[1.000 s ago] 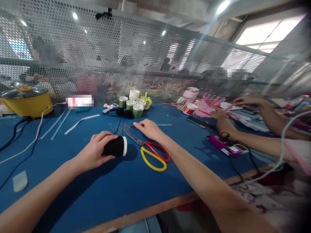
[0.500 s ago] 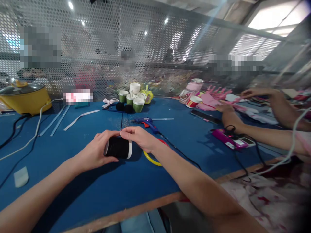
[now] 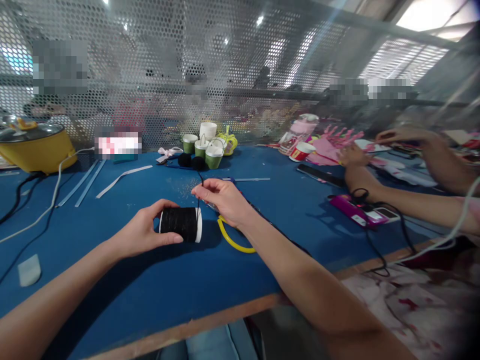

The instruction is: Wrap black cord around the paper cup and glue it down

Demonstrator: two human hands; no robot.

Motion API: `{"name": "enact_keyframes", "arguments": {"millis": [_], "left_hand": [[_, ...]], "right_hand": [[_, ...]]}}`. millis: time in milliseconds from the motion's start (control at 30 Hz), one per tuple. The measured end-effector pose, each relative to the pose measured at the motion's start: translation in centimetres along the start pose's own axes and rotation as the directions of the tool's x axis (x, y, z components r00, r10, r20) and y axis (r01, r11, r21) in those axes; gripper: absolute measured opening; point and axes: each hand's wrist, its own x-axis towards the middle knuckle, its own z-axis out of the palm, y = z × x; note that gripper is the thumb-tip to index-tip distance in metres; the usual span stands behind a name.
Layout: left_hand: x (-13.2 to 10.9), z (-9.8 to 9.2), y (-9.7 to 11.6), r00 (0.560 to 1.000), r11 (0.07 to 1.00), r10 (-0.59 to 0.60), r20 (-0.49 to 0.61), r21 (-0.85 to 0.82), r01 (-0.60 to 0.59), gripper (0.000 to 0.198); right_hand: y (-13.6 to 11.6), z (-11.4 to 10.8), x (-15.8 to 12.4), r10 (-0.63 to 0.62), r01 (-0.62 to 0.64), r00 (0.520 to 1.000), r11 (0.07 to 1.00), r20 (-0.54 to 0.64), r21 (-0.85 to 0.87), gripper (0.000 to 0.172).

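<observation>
A white cup wrapped in black yarn (image 3: 180, 223) lies on its side in my left hand (image 3: 152, 227), its white rim facing right. My left thumb is at its lower side and the fingers curl over the far side. Just above the rim end, my right hand (image 3: 221, 197) pinches a black strand (image 3: 198, 202) that runs down to the wrapped surface. The strand also goes up toward black pompoms (image 3: 198, 163). Behind my right hand a blue glue gun is mostly hidden, and a yellow ring (image 3: 234, 243) lies beside my right wrist.
Green and white cups (image 3: 214, 156) stand at the back of the blue table (image 3: 150, 285). A yellow electric pot (image 3: 33, 147) and pale strips (image 3: 90, 182) are at left. On the right are a purple power strip (image 3: 356, 210), a phone (image 3: 320, 175) and another person's hands (image 3: 354, 156).
My right hand has moved up and right from the cup, drawing the black strand off its surface. It now covers most of the glue gun. The cup's rim has turned slightly.
</observation>
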Motion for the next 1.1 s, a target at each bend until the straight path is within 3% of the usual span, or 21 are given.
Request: {"name": "enact_keyframes", "arguments": {"millis": [300, 500, 933, 1100], "left_hand": [[-0.18, 0.01, 0.28, 0.999, 0.999, 0.043, 0.017, -0.012, -0.043, 0.046], [-0.29, 0.11, 0.36, 0.993, 0.990, 0.119, -0.028, 0.079, -0.116, 0.047], [-0.31, 0.31, 0.16, 0.961, 0.957, 0.264, -0.088, 0.152, -0.249, 0.049], [-0.31, 0.31, 0.17, 0.943, 0.926, 0.320, -0.094, 0.240, -0.290, 0.048]], "right_hand": [[0.05, 0.05, -0.06, 0.009, -0.010, 1.000, 0.993, -0.011, -0.115, 0.026], [0.33, 0.20, -0.12, 0.032, -0.032, 0.999, 0.983, -0.003, -0.178, 0.030], [0.77, 0.12, -0.13, 0.005, 0.000, 1.000, 0.973, 0.023, -0.232, 0.033], [0.56, 0.25, -0.45, 0.061, -0.051, 0.997, 0.976, 0.040, -0.213, 0.034]]}}
